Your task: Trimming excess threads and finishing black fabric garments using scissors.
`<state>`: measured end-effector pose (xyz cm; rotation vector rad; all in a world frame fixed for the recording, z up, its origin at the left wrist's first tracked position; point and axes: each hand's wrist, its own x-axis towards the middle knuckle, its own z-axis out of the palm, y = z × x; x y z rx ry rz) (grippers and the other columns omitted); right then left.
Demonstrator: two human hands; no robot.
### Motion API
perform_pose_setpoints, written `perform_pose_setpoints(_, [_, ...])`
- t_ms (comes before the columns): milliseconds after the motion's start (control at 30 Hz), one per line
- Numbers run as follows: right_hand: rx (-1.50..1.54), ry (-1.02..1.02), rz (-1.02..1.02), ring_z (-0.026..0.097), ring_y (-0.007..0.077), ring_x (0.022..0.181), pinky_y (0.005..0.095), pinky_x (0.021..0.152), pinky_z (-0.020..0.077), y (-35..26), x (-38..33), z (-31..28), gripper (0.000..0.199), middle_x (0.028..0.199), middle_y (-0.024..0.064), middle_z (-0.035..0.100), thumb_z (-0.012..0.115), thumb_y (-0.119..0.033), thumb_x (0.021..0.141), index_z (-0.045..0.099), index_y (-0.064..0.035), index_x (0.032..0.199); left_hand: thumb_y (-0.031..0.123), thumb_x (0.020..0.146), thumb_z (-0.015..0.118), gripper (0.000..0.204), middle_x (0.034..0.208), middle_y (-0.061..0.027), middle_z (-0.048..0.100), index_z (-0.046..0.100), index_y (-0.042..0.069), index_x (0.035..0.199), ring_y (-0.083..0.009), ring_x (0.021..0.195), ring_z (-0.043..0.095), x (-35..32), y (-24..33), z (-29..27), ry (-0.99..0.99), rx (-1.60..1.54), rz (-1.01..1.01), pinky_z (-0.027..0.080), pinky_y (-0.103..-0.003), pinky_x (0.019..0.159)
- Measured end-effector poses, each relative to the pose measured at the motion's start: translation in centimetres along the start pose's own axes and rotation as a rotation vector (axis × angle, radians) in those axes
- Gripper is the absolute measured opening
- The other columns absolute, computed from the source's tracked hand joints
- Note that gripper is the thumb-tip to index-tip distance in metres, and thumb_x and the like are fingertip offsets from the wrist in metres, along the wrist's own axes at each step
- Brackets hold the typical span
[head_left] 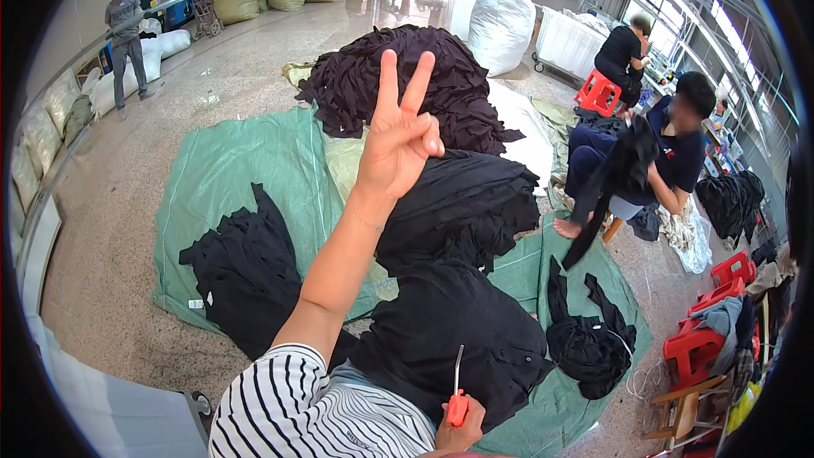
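Note:
My left hand (398, 140) is raised in the middle of the view, palm toward me. Its index and middle fingers stretch up apart, the others fold in under the thumb, and nothing is in it. Low at the bottom, my right hand (462, 431) is closed on a small tool with a red handle (458, 409) and a thin, slightly bent metal shaft pointing up. A black garment (458, 331) is spread in front of me, just beyond that tool. Behind my raised arm lies a pile of black garments (466, 208), with a dark maroon heap (441, 76) farther back.
Green sheeting (242, 153) covers the floor, with black garments (246, 263) at left and a bundle (593, 348) at right. A seated person (678, 144) handles black cloth at right. Red stools (695, 348) stand lower right; another person (127, 30) stands far left.

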<state>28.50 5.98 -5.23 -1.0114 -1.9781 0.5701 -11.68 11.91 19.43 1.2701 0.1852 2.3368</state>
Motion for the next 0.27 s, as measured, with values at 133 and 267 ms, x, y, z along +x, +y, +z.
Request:
perform_pose_setpoints(133, [0.001,-0.02,-0.063,0.07,0.0236,0.08,0.0327,0.068,0.0568,0.0,0.3,-0.2,0.029,0.094,0.0097,0.068,0.08,-0.012,0.081,0.066,-0.0066,0.105,-0.01,0.085,0.056,0.107,0.164,-0.0118,0.016,-0.015,0.028,0.156,-0.0165,0.068,0.059,-1.9,-1.6,-0.9,0.111,0.018,-0.096,0.057,-0.032,0.068])
perform_pose_setpoints(267, [-0.054,-0.081,0.067,0.07,0.0265,0.088,0.0333,0.074,0.0567,-0.8,0.1,-0.7,0.034,0.107,0.0122,0.067,0.081,-0.019,0.081,0.065,-0.0113,0.11,-0.006,0.088,0.057,0.104,0.164,-0.0116,0.016,-0.014,0.027,0.156,-0.0188,0.075,0.066,-8.5,-5.3,-3.6,0.141,-0.039,-0.364,0.057,-0.033,0.069])
